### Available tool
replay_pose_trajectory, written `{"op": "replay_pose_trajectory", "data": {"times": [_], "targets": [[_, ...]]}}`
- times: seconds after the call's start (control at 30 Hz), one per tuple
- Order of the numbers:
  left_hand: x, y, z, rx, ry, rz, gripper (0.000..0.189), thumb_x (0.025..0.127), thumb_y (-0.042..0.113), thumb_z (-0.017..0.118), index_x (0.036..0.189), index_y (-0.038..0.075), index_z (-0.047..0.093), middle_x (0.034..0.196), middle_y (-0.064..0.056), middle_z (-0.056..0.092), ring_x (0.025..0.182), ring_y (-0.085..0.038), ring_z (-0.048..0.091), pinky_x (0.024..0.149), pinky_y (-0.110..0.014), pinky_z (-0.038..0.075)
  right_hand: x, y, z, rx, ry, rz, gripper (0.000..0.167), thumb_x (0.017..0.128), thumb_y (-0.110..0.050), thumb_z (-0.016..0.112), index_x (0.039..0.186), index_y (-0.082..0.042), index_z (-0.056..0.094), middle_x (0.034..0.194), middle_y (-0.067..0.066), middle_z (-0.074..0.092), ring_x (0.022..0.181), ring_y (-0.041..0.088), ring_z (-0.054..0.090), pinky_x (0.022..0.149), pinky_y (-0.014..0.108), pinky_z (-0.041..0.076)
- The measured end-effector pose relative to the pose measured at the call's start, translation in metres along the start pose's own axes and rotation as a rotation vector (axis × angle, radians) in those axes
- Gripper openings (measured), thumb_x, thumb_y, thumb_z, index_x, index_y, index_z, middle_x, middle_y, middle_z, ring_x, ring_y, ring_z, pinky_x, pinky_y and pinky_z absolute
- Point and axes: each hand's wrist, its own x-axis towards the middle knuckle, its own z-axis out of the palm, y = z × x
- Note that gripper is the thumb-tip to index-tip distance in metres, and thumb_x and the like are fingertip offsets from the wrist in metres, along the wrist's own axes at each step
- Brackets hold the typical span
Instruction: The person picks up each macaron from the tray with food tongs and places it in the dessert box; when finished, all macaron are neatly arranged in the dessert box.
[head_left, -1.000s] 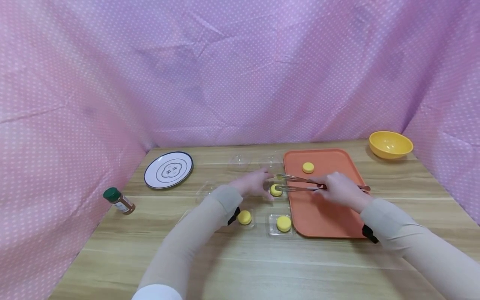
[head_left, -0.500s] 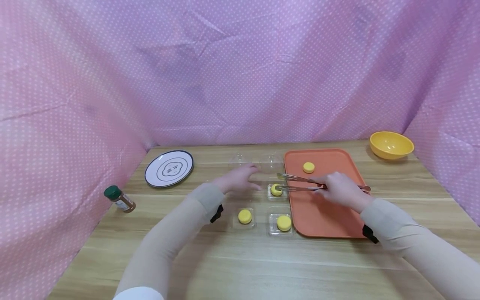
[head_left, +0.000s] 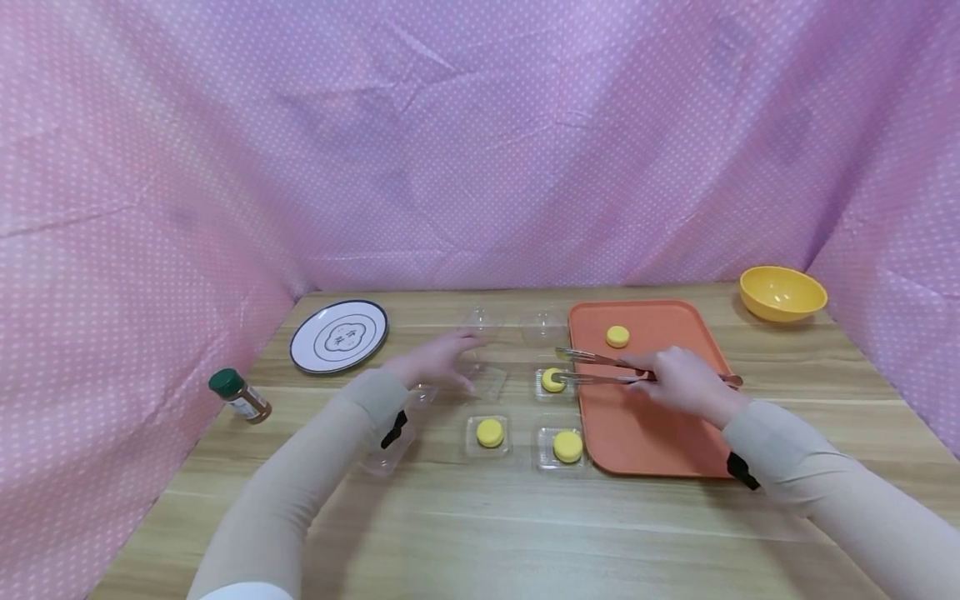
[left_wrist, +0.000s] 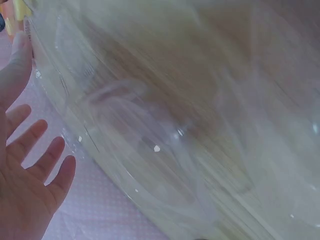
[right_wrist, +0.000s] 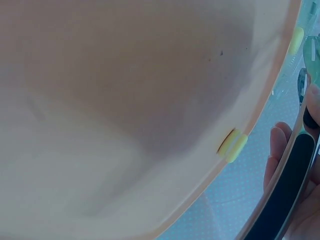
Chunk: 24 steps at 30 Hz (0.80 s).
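Note:
In the head view, my left hand (head_left: 431,364) hovers with fingers spread beside a clear plastic box (head_left: 491,382). Its fingers are also spread in the left wrist view, with blurred clear plastic (left_wrist: 145,135) beside them. My right hand (head_left: 684,382) grips metal tongs (head_left: 600,379) over the orange tray (head_left: 652,442). The tongs' parted tips reach past the tray's left edge, one overlapping a yellow macaron (head_left: 549,382) in a clear box. Two more boxed macarons, a left one (head_left: 490,432) and a right one (head_left: 567,447), sit nearer me. Another macaron (head_left: 617,336) lies on the tray.
Clear domed plastic pieces (head_left: 542,327) stand behind the boxes. Another clear container (head_left: 390,454) is partly under my left wrist. A white plate (head_left: 337,337) and a green-capped spice jar (head_left: 242,397) are at left. A yellow bowl (head_left: 782,294) stands at the back right.
My left hand has moved left, away from the tong tips and the macaron there, uncovering the clear box. My right hand and the tongs have stayed in place.

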Motion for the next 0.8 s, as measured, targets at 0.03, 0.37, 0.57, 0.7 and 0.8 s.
{"op": "replay_pose_trajectory", "data": {"times": [0.03,0.37,0.57,0.7,0.8], "targets": [[-0.0009,-0.0008,-0.0005,0.003,-0.002,0.002,0.084,0.071,0.016,0.081,0.141,-0.001,0.039,0.148,-0.022,0.034,0.137,-0.037,0.032,0.116,-0.048,0.024,-0.0003,-0.0003,-0.0006,0.003,-0.003,0.004,0.039,0.08,-0.008,0.072,0.119,-0.004,0.065,0.082,0.004,0.07,0.059,0.006,0.051,0.051,0.024,0.041],[-0.0044,-0.0045,0.0027,0.008,-0.063,-0.01,0.086,0.072,0.017,0.081,0.143,0.0,0.036,0.15,-0.02,0.032,0.139,-0.037,0.028,0.117,-0.048,0.022,-0.0025,-0.0021,-0.0034,0.016,-0.025,0.024,0.037,0.081,-0.011,0.073,0.118,-0.007,0.067,0.07,-0.006,0.061,0.056,0.008,0.043,0.05,0.023,0.036],[-0.0044,-0.0069,0.0067,-0.004,-0.102,0.009,0.082,0.075,0.017,0.077,0.145,0.005,0.035,0.153,-0.015,0.03,0.141,-0.036,0.023,0.117,-0.05,0.02,-0.0032,0.0008,-0.0016,0.024,-0.019,0.007,0.038,0.081,-0.012,0.073,0.118,-0.008,0.066,0.071,-0.006,0.06,0.056,0.007,0.042,0.049,0.022,0.035],[-0.0047,-0.0073,0.0077,0.004,-0.112,0.042,0.079,0.076,0.016,0.077,0.143,0.004,0.038,0.152,-0.015,0.032,0.14,-0.036,0.024,0.117,-0.049,0.02,-0.0038,0.0013,-0.0013,0.02,-0.01,-0.004,0.037,0.081,-0.012,0.074,0.117,-0.009,0.067,0.071,-0.007,0.06,0.056,0.007,0.043,0.049,0.021,0.036],[-0.0035,-0.0073,0.0083,0.002,-0.105,0.048,0.078,0.076,0.015,0.077,0.142,0.003,0.039,0.151,-0.015,0.033,0.14,-0.036,0.026,0.117,-0.05,0.02,-0.0044,0.001,-0.002,0.013,-0.003,-0.002,0.037,0.08,-0.012,0.074,0.117,-0.009,0.067,0.071,-0.007,0.06,0.057,0.007,0.043,0.05,0.022,0.036]]}}
